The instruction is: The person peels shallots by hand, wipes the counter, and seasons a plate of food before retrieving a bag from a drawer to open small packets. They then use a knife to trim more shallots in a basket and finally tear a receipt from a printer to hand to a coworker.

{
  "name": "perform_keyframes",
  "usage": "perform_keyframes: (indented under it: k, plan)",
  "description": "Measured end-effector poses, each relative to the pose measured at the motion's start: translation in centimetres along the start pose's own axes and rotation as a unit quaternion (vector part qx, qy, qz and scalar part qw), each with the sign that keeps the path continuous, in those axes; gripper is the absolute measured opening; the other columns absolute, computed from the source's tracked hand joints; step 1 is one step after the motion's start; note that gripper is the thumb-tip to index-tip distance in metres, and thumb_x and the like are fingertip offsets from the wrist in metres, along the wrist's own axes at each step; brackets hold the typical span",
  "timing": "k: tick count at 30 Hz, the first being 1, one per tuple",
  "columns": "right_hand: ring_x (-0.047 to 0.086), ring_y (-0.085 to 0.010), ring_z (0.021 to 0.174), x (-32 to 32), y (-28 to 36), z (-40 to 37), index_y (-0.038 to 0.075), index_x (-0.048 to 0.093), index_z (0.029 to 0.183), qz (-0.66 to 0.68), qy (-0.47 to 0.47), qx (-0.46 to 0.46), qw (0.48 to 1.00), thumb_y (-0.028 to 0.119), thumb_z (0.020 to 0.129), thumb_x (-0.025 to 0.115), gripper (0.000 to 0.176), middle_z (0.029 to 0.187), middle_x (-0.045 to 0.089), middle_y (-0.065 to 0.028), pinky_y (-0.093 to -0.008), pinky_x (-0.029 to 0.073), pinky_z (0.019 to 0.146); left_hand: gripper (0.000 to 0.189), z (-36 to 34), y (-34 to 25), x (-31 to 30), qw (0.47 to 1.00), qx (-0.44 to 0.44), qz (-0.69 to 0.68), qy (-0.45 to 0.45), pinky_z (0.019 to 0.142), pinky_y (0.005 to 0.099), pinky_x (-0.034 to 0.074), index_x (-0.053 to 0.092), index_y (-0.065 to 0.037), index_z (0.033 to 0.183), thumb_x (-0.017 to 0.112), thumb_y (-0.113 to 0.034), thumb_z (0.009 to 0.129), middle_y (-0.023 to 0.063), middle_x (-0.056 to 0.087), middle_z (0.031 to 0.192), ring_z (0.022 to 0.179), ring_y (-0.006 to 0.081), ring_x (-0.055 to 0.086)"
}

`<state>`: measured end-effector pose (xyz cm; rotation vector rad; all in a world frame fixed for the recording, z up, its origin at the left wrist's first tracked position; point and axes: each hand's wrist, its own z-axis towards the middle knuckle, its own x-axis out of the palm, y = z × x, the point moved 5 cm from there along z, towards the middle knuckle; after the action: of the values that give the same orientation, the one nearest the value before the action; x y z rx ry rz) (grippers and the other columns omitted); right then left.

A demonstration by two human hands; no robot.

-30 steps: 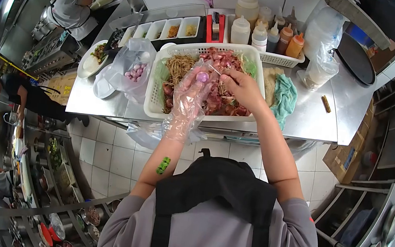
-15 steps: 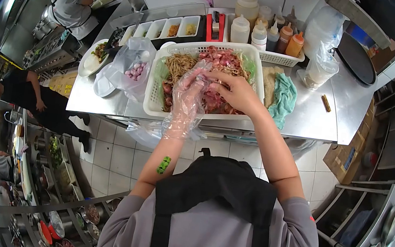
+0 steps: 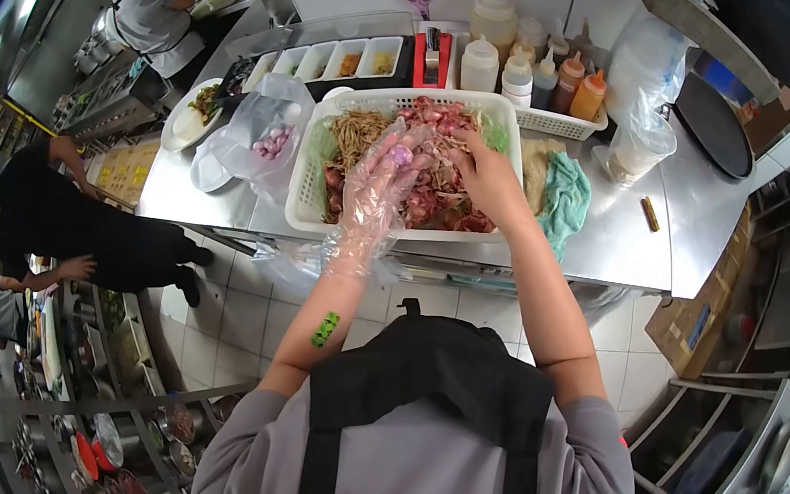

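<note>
My left hand (image 3: 379,179), in a loose clear plastic glove, holds a small purple shallot (image 3: 400,155) over the white plastic basket (image 3: 304,196). My bare right hand (image 3: 486,174) reaches into the basket beside it, fingers on the pile of red shallots and skins (image 3: 444,188). Pale stringy roots (image 3: 359,128) lie in the basket's left part. A clear plastic bag (image 3: 265,133) with several peeled shallots (image 3: 274,140) sits left of the basket on the steel counter (image 3: 618,238).
Squeeze bottles (image 3: 542,66), a red tape dispenser (image 3: 431,53) and small condiment trays (image 3: 336,59) line the back. A green cloth (image 3: 569,196) lies right of the basket. A person in black (image 3: 65,221) bends in the aisle at left; another works at the far left counter.
My hands came together over the basket, then the left one lifted a shallot again while the right went back into the pile. The person in black moved nearer along the aisle.
</note>
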<state>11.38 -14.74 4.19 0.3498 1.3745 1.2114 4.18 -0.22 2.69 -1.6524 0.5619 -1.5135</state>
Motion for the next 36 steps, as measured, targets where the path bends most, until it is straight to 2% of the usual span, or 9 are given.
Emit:
perform_keyframes:
  k: [6, 8, 12, 15, 19, 21, 25, 31, 36]
  plan:
    - [0.056, -0.0381, 0.09, 2.3, -2.2, 0.1, 0.005, 0.05, 0.116, -0.151, 0.045, -0.033, 0.987, 0.013, 0.082, 0.052, 0.034, 0.102, 0.057, -0.0205, -0.0436, 0.046, 0.075, 0.044, 0.7, 0.8, -1.1, 0.998, 0.017, 0.025, -0.049, 0.067, 0.0192, 0.05, 0.043, 0.0, 0.125, 0.059, -0.016, 0.086, 0.0119, 0.056, 0.114, 0.083, 0.0123, 0.06]
    - [0.054, -0.0388, 0.092, 3.1, -2.5, 0.1, 0.008, 0.049, 0.12, -0.203, 0.11, -0.033, 0.972, 0.009, 0.08, 0.054, 0.041, 0.108, 0.052, -0.019, -0.0434, 0.046, 0.076, 0.042, 0.6, 0.4, -2.0, 0.993, 0.005, 0.097, -0.068, 0.051, 0.0163, 0.043, 0.049, -0.001, 0.12, 0.061, -0.02, 0.084, 0.0086, 0.062, 0.101, 0.061, 0.0052, 0.054]
    - [0.055, -0.0385, 0.089, 1.8, -1.0, -0.5, 0.007, 0.054, 0.116, -0.207, 0.111, -0.074, 0.969, 0.008, 0.079, 0.055, 0.037, 0.107, 0.052, -0.0193, -0.0435, 0.046, 0.075, 0.042, 0.1, -2.9, -0.4, 0.969, 0.044, 0.227, -0.083, 0.043, 0.0187, 0.034, 0.056, -0.002, 0.113, 0.064, -0.029, 0.081, 0.0037, 0.063, 0.09, 0.046, 0.0034, 0.042]
    - [0.056, -0.0372, 0.083, 0.4, -0.4, -0.2, 0.004, 0.061, 0.102, -0.207, 0.025, -0.188, 0.96, 0.009, 0.078, 0.058, 0.025, 0.1, 0.055, -0.018, -0.0428, 0.045, 0.071, 0.038, 1.1, -5.0, -1.7, 0.956, 0.079, 0.255, -0.124, 0.04, 0.0176, 0.026, 0.056, -0.001, 0.111, 0.062, -0.025, 0.083, 0.0045, 0.064, 0.09, 0.046, 0.0025, 0.036]
    - [0.057, -0.0318, 0.074, -1.7, 0.6, 0.3, 0.0, 0.059, 0.082, -0.077, -0.023, -0.132, 0.988, 0.008, 0.078, 0.06, 0.009, 0.078, 0.058, -0.0143, -0.0354, 0.045, 0.065, 0.042, 1.5, -8.9, -2.3, 0.972, 0.052, 0.204, -0.106, 0.044, 0.0214, 0.031, 0.058, 0.0, 0.102, 0.063, -0.035, 0.079, 0.0024, 0.06, 0.087, 0.047, 0.0053, 0.034]
    - [0.055, -0.0188, 0.064, -2.1, 0.1, 0.8, -0.001, 0.06, 0.086, -0.026, -0.029, -0.133, 0.99, 0.004, 0.08, 0.059, 0.008, 0.075, 0.056, -0.0111, -0.0268, 0.042, 0.059, 0.031, 3.1, -9.5, -5.2, 0.988, 0.056, 0.116, -0.089, 0.042, 0.0187, 0.029, 0.059, -0.002, 0.097, 0.06, -0.03, 0.083, 0.0052, 0.061, 0.093, 0.047, 0.0038, 0.032]
    - [0.052, -0.012, 0.062, -3.4, -1.4, 1.8, 0.0, 0.061, 0.089, 0.031, -0.072, -0.104, 0.991, 0.007, 0.084, 0.057, 0.009, 0.074, 0.055, -0.0056, -0.0238, 0.042, 0.056, 0.022, 3.2, -12.6, -7.8, 0.996, 0.044, -0.073, -0.012, 0.04, 0.0132, 0.028, 0.058, -0.002, 0.098, 0.055, -0.021, 0.089, 0.0073, 0.061, 0.095, 0.049, -0.0002, 0.033]
    - [0.043, -0.0029, 0.055, -6.1, -5.1, 1.7, 0.0, 0.06, 0.093, 0.183, -0.152, 0.035, 0.971, 0.012, 0.088, 0.055, 0.014, 0.069, 0.053, 0.0019, -0.0166, 0.033, 0.048, 0.035, 1.2, -20.8, -16.3, 0.973, 0.17, 0.052, -0.144, 0.043, 0.0181, 0.037, 0.058, 0.0, 0.108, 0.058, -0.027, 0.087, 0.0053, 0.063, 0.095, 0.043, 0.0034, 0.037]
    - [0.041, -0.0032, 0.052, -4.0, -3.1, 1.7, -0.001, 0.06, 0.096, 0.176, -0.189, 0.063, 0.964, 0.014, 0.089, 0.054, 0.017, 0.066, 0.05, 0.0023, -0.0171, 0.031, 0.047, 0.042, 4.2, -21.8, -19.2, 0.923, 0.064, 0.347, -0.151, 0.05, 0.0186, 0.04, 0.059, 0.001, 0.106, 0.064, -0.031, 0.079, 0.0081, 0.063, 0.097, 0.059, 0.009, 0.051]
